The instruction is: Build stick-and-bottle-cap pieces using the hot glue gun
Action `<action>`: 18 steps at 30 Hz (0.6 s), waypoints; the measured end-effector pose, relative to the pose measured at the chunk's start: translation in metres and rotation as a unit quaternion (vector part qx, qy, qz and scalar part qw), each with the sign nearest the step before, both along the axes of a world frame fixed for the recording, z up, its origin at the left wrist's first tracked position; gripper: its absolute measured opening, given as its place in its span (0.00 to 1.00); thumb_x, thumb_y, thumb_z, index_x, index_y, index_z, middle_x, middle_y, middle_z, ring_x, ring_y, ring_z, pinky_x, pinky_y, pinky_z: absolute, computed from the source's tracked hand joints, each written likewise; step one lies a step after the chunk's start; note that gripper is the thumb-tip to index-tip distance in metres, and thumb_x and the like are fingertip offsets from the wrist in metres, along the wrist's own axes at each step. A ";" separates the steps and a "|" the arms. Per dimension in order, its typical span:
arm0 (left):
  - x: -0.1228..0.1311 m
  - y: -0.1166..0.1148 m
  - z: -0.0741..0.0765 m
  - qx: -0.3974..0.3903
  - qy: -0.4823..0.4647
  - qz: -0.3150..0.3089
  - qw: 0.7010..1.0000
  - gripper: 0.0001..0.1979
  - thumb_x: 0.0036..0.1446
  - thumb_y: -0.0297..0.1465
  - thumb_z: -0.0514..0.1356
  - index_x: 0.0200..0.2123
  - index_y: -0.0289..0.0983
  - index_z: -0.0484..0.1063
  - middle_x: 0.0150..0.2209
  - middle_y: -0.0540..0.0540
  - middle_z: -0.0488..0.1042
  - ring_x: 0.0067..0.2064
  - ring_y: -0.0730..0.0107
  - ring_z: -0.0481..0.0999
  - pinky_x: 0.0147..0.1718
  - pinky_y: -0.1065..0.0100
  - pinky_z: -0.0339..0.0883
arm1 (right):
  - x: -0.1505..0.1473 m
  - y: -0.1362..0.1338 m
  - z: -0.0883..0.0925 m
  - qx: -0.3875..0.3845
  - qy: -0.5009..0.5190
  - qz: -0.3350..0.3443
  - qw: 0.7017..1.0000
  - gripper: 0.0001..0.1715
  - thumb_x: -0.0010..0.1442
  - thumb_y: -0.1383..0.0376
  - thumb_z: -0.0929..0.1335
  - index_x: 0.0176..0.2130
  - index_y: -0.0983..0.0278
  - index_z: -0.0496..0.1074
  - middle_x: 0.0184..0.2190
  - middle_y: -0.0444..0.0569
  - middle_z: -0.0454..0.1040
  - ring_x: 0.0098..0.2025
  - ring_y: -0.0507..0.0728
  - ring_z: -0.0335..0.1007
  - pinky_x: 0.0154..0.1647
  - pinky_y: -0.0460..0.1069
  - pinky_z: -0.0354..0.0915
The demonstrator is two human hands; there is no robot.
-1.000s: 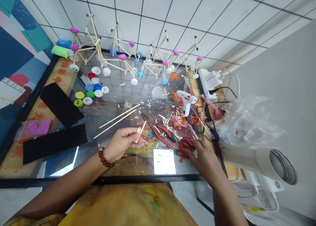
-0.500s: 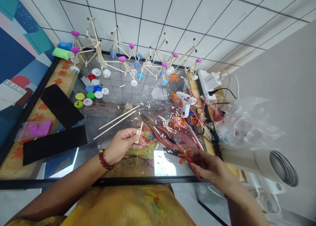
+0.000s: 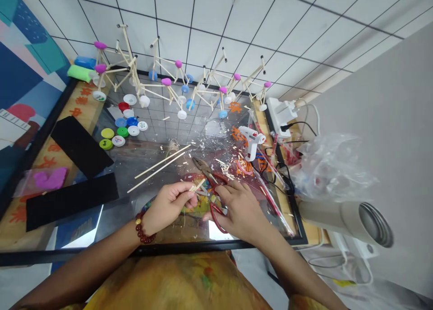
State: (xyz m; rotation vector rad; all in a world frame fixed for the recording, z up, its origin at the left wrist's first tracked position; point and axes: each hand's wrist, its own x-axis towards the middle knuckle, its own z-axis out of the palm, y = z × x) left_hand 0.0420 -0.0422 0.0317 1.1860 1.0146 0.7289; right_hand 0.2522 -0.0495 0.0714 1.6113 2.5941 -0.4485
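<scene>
My left hand [image 3: 174,204] pinches a few short wooden sticks [image 3: 200,184] between thumb and fingers. Red-handled scissors [image 3: 215,216] are in my right hand [image 3: 238,210], with fingers through the loops. Their blades point left and reach the sticks at my left fingertips; whether they touch the wood I cannot tell. Behind my right hand lie pliers [image 3: 202,165] with red grips, partly covered by it. Two long thin wooden sticks [image 3: 158,168] lie on the glass table [image 3: 142,154], beyond my left hand.
A white glue gun [image 3: 252,142] stands at right, near a power strip [image 3: 281,113]. Bottle caps [image 3: 122,131] cluster at left, beside black strips [image 3: 81,145]. Stick figures with pink blobs [image 3: 166,81] line the back. Wood scraps [image 3: 225,165] litter the middle. A beige cylinder [image 3: 331,215] lies at right.
My right hand has swung left from the table's right side, bringing the scissors to the sticks. The sticks in my left hand now tilt more to the right.
</scene>
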 end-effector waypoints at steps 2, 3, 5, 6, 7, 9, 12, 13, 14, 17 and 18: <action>0.000 -0.001 -0.001 0.022 0.018 -0.007 1.000 0.12 0.62 0.32 0.54 0.30 0.35 0.73 0.27 0.49 0.75 0.29 0.74 0.73 0.33 0.72 0.68 | -0.002 0.001 -0.003 0.019 0.012 0.006 1.000 0.22 0.58 0.46 0.67 0.34 0.63 0.68 0.31 0.51 0.76 0.40 0.62 0.66 0.41 0.53 0.53; 0.000 -0.002 -0.001 0.034 0.029 -0.011 0.999 0.12 0.63 0.32 0.54 0.30 0.35 0.73 0.27 0.49 0.75 0.29 0.74 0.73 0.34 0.72 0.68 | -0.003 0.001 -0.005 0.024 0.021 0.011 0.999 0.22 0.59 0.46 0.67 0.33 0.63 0.68 0.30 0.50 0.76 0.39 0.62 0.67 0.42 0.53 0.53; -0.001 -0.002 -0.002 0.063 0.055 -0.019 0.996 0.13 0.64 0.32 0.53 0.29 0.35 0.73 0.27 0.49 0.75 0.30 0.73 0.73 0.34 0.72 0.67 | -0.005 0.001 -0.007 0.028 0.037 0.017 0.999 0.21 0.60 0.48 0.66 0.33 0.63 0.68 0.28 0.49 0.75 0.38 0.60 0.67 0.43 0.54 0.53; -0.001 -0.003 -0.002 0.079 0.068 -0.021 0.994 0.14 0.64 0.32 0.53 0.29 0.35 0.73 0.27 0.49 0.75 0.30 0.73 0.73 0.35 0.72 0.67 | -0.005 0.000 -0.008 0.030 0.043 0.018 0.998 0.21 0.61 0.49 0.66 0.32 0.64 0.68 0.27 0.49 0.75 0.37 0.60 0.67 0.44 0.54 0.53; -0.001 -0.003 -0.002 0.094 0.078 -0.021 0.992 0.14 0.64 0.31 0.52 0.29 0.35 0.73 0.27 0.49 0.75 0.31 0.73 0.73 0.35 0.72 0.66 | -0.006 0.000 -0.009 0.032 0.045 0.020 0.998 0.20 0.62 0.49 0.65 0.32 0.64 0.68 0.26 0.49 0.74 0.36 0.59 0.67 0.45 0.54 0.53; -0.002 -0.004 -0.003 0.124 0.092 -0.026 0.988 0.13 0.64 0.30 0.52 0.30 0.36 0.73 0.28 0.49 0.75 0.31 0.74 0.73 0.35 0.73 0.65 | -0.008 -0.001 -0.010 0.034 0.047 0.023 0.998 0.19 0.63 0.52 0.63 0.32 0.64 0.68 0.26 0.50 0.74 0.35 0.59 0.68 0.46 0.54 0.54; -0.002 -0.007 -0.004 0.144 0.094 -0.048 0.984 0.13 0.64 0.29 0.51 0.29 0.36 0.71 0.27 0.50 0.73 0.29 0.75 0.71 0.33 0.74 0.64 | -0.011 -0.003 -0.012 0.021 0.053 0.030 0.998 0.16 0.64 0.56 0.62 0.34 0.65 0.69 0.28 0.51 0.75 0.34 0.59 0.69 0.51 0.55 0.54; -0.002 -0.007 -0.004 0.142 0.093 -0.055 0.984 0.13 0.64 0.29 0.51 0.28 0.36 0.70 0.26 0.50 0.72 0.29 0.75 0.71 0.32 0.74 0.63 | -0.011 -0.004 -0.013 0.013 0.055 0.031 0.998 0.15 0.63 0.58 0.61 0.35 0.65 0.69 0.28 0.51 0.75 0.34 0.59 0.69 0.52 0.55 0.54; -0.001 -0.007 -0.004 0.135 0.092 -0.059 0.985 0.13 0.64 0.29 0.51 0.27 0.36 0.69 0.26 0.50 0.72 0.29 0.76 0.71 0.32 0.74 0.63 | -0.011 -0.004 -0.014 0.003 0.055 0.033 0.998 0.14 0.63 0.59 0.61 0.35 0.65 0.69 0.28 0.51 0.75 0.33 0.58 0.69 0.53 0.55 0.54; 0.000 -0.006 -0.001 0.075 0.088 -0.076 0.990 0.14 0.62 0.28 0.51 0.24 0.36 0.68 0.23 0.51 0.70 0.27 0.77 0.70 0.29 0.75 0.62 | -0.009 -0.004 -0.018 -0.025 0.049 0.047 0.997 0.11 0.61 0.61 0.62 0.34 0.65 0.68 0.25 0.50 0.73 0.29 0.57 0.66 0.51 0.55 0.56; 0.000 -0.006 0.001 0.045 0.082 -0.083 0.992 0.15 0.62 0.28 0.51 0.23 0.36 0.68 0.22 0.52 0.70 0.26 0.77 0.69 0.28 0.75 0.62 | -0.008 -0.004 -0.019 -0.034 0.046 0.056 0.997 0.10 0.60 0.61 0.62 0.33 0.65 0.67 0.25 0.49 0.73 0.28 0.56 0.65 0.49 0.54 0.56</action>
